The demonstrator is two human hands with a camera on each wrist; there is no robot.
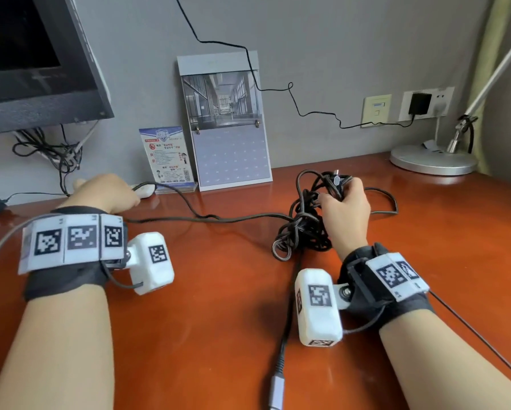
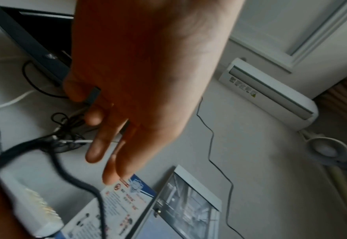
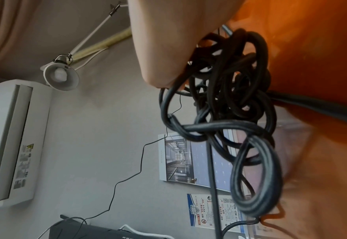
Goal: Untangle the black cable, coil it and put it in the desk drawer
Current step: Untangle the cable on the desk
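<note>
Black cable: a braided cord with a dull woven sheen, knotted into a dense clump of loops on the right half of the desk; one strand runs left across the wood toward the far left, another runs near and ends in a grey metal plug at the near edge.
Right hand: fingers curled round the top of the clump, gripping several loops; a small oval silver connector shows just above the knuckles.
Left hand: far left, fingers loosely extended and slightly spread in the left wrist view, holding nothing; the strand passes just beside it.
Desk: glossy reddish-brown wood, reflecting the arms.
White object: small, rounded, just beyond the left hand; the strand lies beside it.
Calendar: flat grey card with a building photo, leaning on the far wall.
Leaflet: blue and white, propped left of the calendar.
Monitor: dark, far left, with tangled wires under it.
Lamp base: round brushed metal disc, far right.
Wall adapter: black block plugged in, its thin wire trailing across the wall.
Drawer: not in view.
</note>
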